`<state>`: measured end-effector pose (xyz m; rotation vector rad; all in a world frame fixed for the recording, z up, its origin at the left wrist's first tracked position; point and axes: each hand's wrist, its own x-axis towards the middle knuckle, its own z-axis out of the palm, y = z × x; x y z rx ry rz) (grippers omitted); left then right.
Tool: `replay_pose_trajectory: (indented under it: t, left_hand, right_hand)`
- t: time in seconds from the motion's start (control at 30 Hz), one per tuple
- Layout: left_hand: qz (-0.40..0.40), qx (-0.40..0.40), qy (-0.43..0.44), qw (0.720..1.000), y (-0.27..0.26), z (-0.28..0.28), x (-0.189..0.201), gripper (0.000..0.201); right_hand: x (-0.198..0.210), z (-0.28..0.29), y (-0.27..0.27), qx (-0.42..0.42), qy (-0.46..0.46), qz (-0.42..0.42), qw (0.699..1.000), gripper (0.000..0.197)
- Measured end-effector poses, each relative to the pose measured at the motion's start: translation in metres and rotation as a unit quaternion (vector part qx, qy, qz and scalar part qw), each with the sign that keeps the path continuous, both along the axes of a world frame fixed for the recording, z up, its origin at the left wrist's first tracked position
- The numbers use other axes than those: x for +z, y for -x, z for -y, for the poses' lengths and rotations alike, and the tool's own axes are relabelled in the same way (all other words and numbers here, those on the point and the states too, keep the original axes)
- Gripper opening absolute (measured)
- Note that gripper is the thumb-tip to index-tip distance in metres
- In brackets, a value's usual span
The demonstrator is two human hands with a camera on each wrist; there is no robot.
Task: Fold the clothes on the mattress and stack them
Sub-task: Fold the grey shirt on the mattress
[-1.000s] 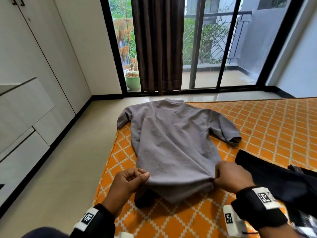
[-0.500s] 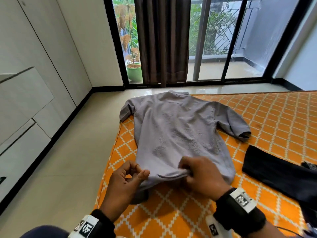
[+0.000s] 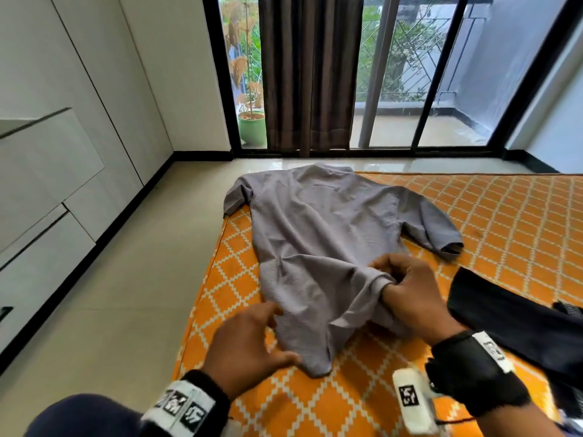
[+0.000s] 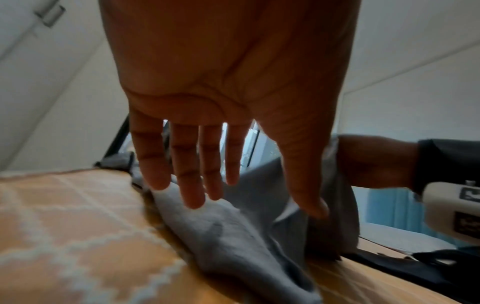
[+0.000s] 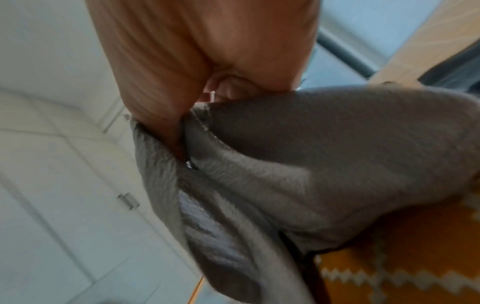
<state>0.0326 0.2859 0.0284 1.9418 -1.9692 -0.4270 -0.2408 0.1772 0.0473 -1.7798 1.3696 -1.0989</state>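
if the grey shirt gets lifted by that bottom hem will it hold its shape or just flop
Likely flop: the grey crinkled cotton shirt already bunches and drapes where the right hand pinches its hem. It probably weighs little, since that small grip raises a whole fold. It may drag rather than slide on the orange patterned mattress.

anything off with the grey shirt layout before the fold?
Yes. The grey shirt lies askew at the corner of the mattress: its far sleeve and collar hang past the edge over the floor. The hem is bunched where the right hand grips it; the left hand is open beside it. Nothing looks damaged.
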Motion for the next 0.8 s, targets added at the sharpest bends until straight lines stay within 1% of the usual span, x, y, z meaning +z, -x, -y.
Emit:
replay_pose_trajectory:
  t: [0.03,0.07,0.1,0.13,0.17,0.2,0.23,0.27,0.3,0.33,0.4,0.43,0.47,0.5,0.57,0.6,0.67,0.7,0.73,0.77,0.8]
  left_hand:
    - [0.004,-0.027,-0.015,1.0,0.014,0.001,-0.003,0.088]
    - [-0.005,-0.041,-0.013,0.999,0.026,0.003,-0.005,0.094]
    - [-0.034,-0.045,0.006,0.998,0.036,0.006,-0.005,0.097]
    - [-0.078,-0.038,0.03,0.996,0.045,0.008,-0.005,0.097]
    - [-0.128,-0.023,0.052,0.99,0.052,0.011,-0.005,0.091]
    - [-0.171,-0.006,0.072,0.983,0.056,0.012,-0.005,0.078]
    - [-0.199,0.011,0.089,0.976,0.059,0.012,-0.005,0.058]
    - [-0.211,0.026,0.105,0.972,0.06,0.012,-0.006,0.038]
    - [-0.213,0.04,0.12,0.969,0.059,0.013,-0.007,0.023]
    - [-0.218,0.052,0.136,0.965,0.055,0.013,-0.008,0.017]
    - [-0.248,0.075,0.167,0.951,0.046,0.016,-0.013,0.018]
    - [-0.273,0.08,0.17,0.944,0.042,0.018,-0.013,0.016]
    - [-0.319,0.076,0.154,0.932,0.039,0.02,-0.013,0.012]
    - [-0.378,0.068,0.122,0.915,0.039,0.021,-0.01,0.013]
    - [-0.467,0.046,0.058,0.881,0.043,0.02,0.002,0.025]
    - [-0.498,0.034,0.041,0.865,0.045,0.02,0.008,0.029]
    - [-0.547,0.029,0.037,0.836,0.046,0.019,0.017,0.033]
    - [-0.57,0.036,0.039,0.82,0.042,0.02,0.019,0.033]
    - [-0.591,0.048,0.045,0.804,0.037,0.02,0.019,0.032]
    - [-0.608,0.066,0.054,0.79,0.03,0.021,0.018,0.027]
    - [-0.619,0.086,0.066,0.778,0.022,0.021,0.016,0.017]
  right_hand:
    - [0.0,-0.008,-0.011,0.03,-0.001,0.021,0.999,0.01]
    - [-0.001,-0.016,-0.02,0.054,-0.004,0.033,0.998,0.008]
    - [-0.003,-0.023,-0.028,0.078,0.0,0.036,0.996,0.006]
    - [-0.004,-0.03,-0.034,0.104,0.003,0.029,0.994,0.01]
    - [-0.005,-0.035,-0.039,0.131,0.0,0.026,0.991,0.014]
    - [-0.006,-0.037,-0.042,0.153,-0.006,0.026,0.988,0.014]
    - [-0.006,-0.038,-0.042,0.163,-0.007,0.023,0.986,0.012]
    - [-0.006,-0.036,-0.039,0.156,0.008,0.008,0.988,0.014]
    - [-0.006,-0.031,-0.034,0.136,0.033,-0.018,0.99,0.018]
    - [-0.005,-0.026,-0.026,0.11,0.063,-0.055,0.99,0.019]
    - [0.002,-0.017,-0.009,0.054,0.122,-0.163,0.978,0.024]
    - [0.004,-0.012,0.0,0.032,0.137,-0.206,0.968,0.025]
    - [0.005,-0.007,0.008,0.013,0.137,-0.226,0.964,0.024]
    - [0.007,-0.003,0.015,-0.006,0.127,-0.228,0.965,0.023]
    - [0.008,0.009,0.029,-0.048,0.101,-0.229,0.967,0.022]
    - [0.006,0.013,0.036,-0.069,0.089,-0.238,0.965,0.024]
    - [0.002,0.021,0.053,-0.108,0.069,-0.241,0.962,0.029]
    - [-0.001,0.024,0.059,-0.124,0.054,-0.223,0.965,0.03]
    - [-0.005,0.027,0.067,-0.139,0.023,-0.17,0.975,0.029]
    - [-0.009,0.03,0.072,-0.148,-0.011,-0.08,0.986,0.024]
    - [-0.009,0.032,0.075,-0.149,-0.053,0.031,0.987,0.016]
